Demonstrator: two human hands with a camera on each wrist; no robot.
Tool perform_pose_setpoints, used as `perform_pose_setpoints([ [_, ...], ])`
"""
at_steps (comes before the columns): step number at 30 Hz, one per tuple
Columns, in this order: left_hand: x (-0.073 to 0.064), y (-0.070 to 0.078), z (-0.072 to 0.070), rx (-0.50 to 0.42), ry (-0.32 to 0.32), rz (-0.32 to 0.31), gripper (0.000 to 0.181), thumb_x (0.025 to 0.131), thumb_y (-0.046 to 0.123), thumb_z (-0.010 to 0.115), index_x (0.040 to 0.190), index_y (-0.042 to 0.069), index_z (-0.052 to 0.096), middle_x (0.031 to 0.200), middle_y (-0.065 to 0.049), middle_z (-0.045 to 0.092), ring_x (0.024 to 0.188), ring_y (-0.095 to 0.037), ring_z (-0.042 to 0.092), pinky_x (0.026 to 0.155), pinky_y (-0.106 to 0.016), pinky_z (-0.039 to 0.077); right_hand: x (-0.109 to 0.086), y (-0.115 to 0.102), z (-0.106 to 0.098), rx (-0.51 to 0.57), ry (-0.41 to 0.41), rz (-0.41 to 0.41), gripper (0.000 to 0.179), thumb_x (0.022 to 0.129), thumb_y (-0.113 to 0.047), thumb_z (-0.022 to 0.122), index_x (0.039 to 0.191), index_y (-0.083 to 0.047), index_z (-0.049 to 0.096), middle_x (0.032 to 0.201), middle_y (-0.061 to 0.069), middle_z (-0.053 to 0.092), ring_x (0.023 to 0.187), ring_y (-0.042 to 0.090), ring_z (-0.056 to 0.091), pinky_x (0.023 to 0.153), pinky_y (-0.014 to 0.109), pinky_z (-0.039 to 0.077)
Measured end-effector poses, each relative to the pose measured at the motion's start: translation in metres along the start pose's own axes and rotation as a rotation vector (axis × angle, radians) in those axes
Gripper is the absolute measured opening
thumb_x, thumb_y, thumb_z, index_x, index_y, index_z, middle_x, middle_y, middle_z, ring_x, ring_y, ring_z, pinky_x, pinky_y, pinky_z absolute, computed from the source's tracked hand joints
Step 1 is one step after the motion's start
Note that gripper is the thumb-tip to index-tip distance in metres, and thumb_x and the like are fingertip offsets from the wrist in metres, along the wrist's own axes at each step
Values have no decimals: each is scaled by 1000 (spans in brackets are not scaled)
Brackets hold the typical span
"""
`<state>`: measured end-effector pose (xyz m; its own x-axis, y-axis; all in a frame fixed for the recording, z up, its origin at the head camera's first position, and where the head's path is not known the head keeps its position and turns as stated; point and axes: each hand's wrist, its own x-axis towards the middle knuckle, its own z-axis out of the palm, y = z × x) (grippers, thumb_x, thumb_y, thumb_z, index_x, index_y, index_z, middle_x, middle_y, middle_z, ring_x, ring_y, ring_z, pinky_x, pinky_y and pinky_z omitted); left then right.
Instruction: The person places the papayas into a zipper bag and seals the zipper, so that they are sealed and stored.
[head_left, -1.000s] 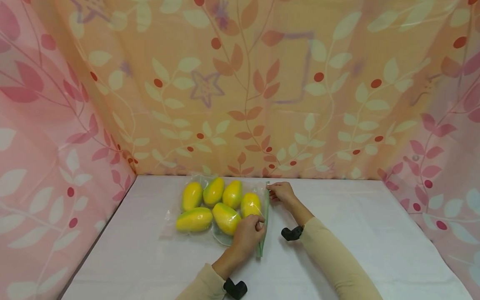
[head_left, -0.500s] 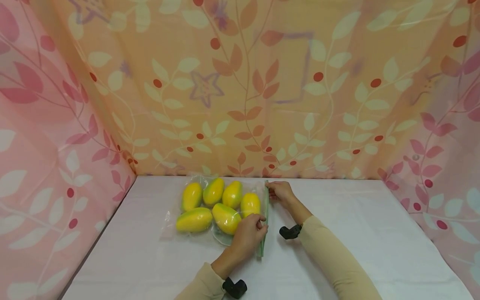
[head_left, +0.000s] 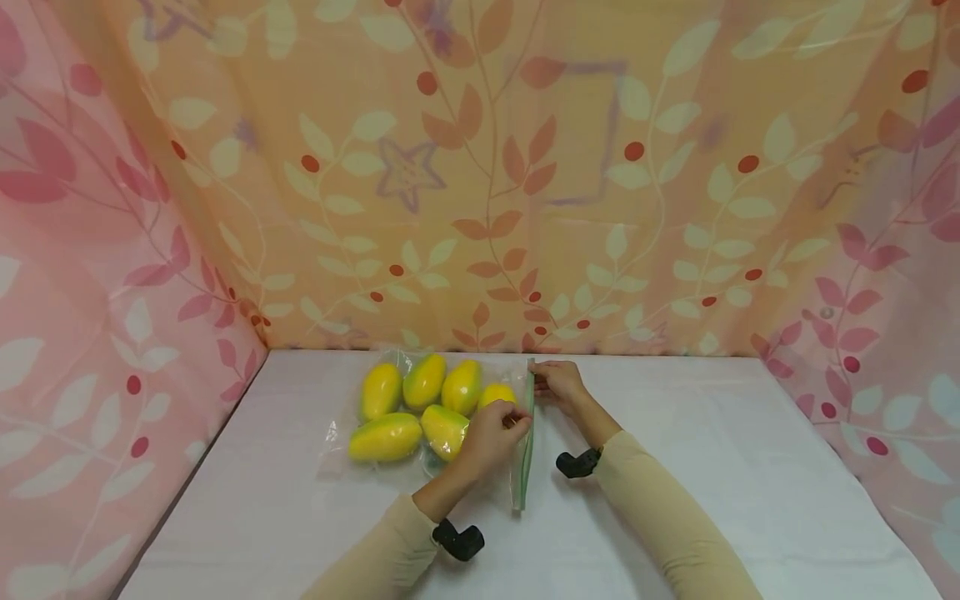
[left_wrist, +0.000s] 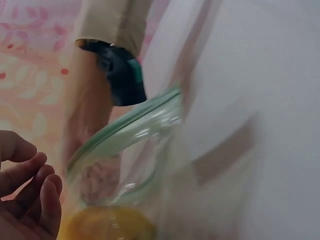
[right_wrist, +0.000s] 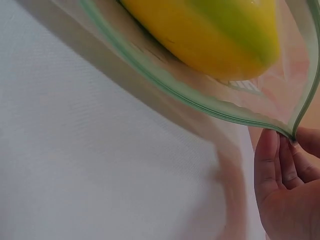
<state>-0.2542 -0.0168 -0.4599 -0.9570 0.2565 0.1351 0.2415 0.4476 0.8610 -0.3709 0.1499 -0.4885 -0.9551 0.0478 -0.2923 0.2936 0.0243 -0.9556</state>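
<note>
A clear zip bag (head_left: 517,475) with a green zip strip (right_wrist: 165,89) lies on the table, its strip toward the right. Several yellow-green mangoes (head_left: 386,437) are inside. At the far end of the strip my right hand (head_left: 561,385) pinches the corner between thumb and fingers; in the right wrist view, the two strip edges spread apart from that pinch. My left hand (head_left: 487,437) is over the near right part of the bag, partly covering two mangoes. Its fingers (left_wrist: 50,195) are loosely bent, with nothing seen between them and the thumb in the left wrist view.
A white cloth (head_left: 675,400) covers the table. Behind it hangs an orange leaf-print curtain (head_left: 480,208), with pink printed curtains (head_left: 90,317) at the sides. Black wrist devices (head_left: 459,540) sit on both forearms.
My left hand has shifted up and slightly left, away from the zip strip's near part, now covering more of the rightmost mangoes. The right hand keeps its pinch with scarcely any movement.
</note>
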Motion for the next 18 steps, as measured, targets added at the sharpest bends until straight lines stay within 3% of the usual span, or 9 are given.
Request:
perform_pose_setpoints([
  [5,19,-1,-10,-74,-41,-9,15,94,18,63,99,7,73,95,-4,70,82,-11,56,73,-20,48,1,0,-1,23,-26,-10,31,94,-13,63,110,12,64,64,0,65,55,10,62,57,25,56],
  [12,43,-3,-27,-136,-130,-152,18,95,23,62,104,10,71,99,-4,69,79,-15,55,72,-24,50,-1,0,-2,16,-25,-4,32,94,-15,63,113,11,64,66,0,64,57,10,62,57,24,56],
  [18,66,-4,-41,-153,-165,-138,21,96,20,61,110,7,70,109,-8,69,89,-19,60,79,-26,53,1,0,-1,-5,-20,-1,33,94,-16,62,113,11,65,68,1,64,58,11,62,59,25,57],
])
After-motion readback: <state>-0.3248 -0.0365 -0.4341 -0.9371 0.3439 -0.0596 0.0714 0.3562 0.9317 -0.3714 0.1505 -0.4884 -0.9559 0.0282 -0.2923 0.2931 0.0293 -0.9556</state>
